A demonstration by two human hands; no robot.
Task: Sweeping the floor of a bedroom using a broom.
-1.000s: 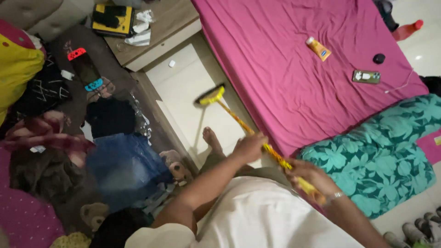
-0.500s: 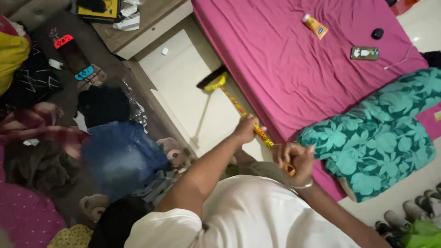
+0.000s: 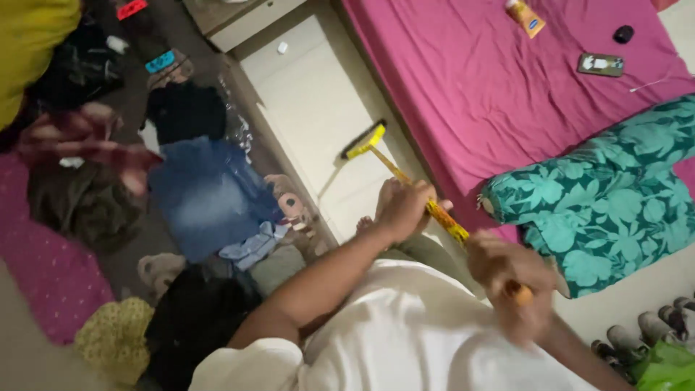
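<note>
Yellow broom slants down to the pale floor beside the pink bed, its bristle head resting on the tiles. Left hand grips mid-handle; right hand is closed around the handle's upper end, hands apart.

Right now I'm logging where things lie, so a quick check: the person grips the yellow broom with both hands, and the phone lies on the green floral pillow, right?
Not quite. Both hands, left hand and right hand, do grip the yellow broom, but the phone lies on the pink bedsheet, apart from the green floral pillow. The head view shows it.
</note>
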